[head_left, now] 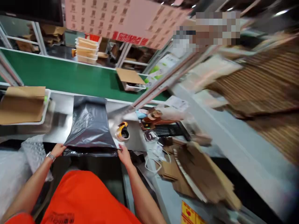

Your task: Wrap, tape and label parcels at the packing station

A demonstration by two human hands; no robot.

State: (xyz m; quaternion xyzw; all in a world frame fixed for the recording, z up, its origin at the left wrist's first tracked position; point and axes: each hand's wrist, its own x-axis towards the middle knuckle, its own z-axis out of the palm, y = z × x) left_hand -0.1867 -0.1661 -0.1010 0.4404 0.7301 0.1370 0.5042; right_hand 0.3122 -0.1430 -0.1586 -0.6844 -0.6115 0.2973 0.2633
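A dark grey plastic mailing bag (90, 124) lies on the metal worktop (62, 119), its near edge hanging over the front. My left hand (58, 150) pinches the bag's near left corner; a metal watch sits on that wrist. At the near right corner my right hand (124, 154) grips the bag with its fingers closed. The edge between my hands is stretched wide. Just right of the bag, a tape dispenser with a roll of tape (123, 132) rests on the worktop.
On the left stands a white bin (45, 107) topped with cardboard, above bubble wrap (35, 152). A green conveyor belt (70, 73) runs behind. To the right are a keyboard (167, 130), cables and flat cardboard (198, 168). A slanted metal post (161, 84) rises beyond the worktop.
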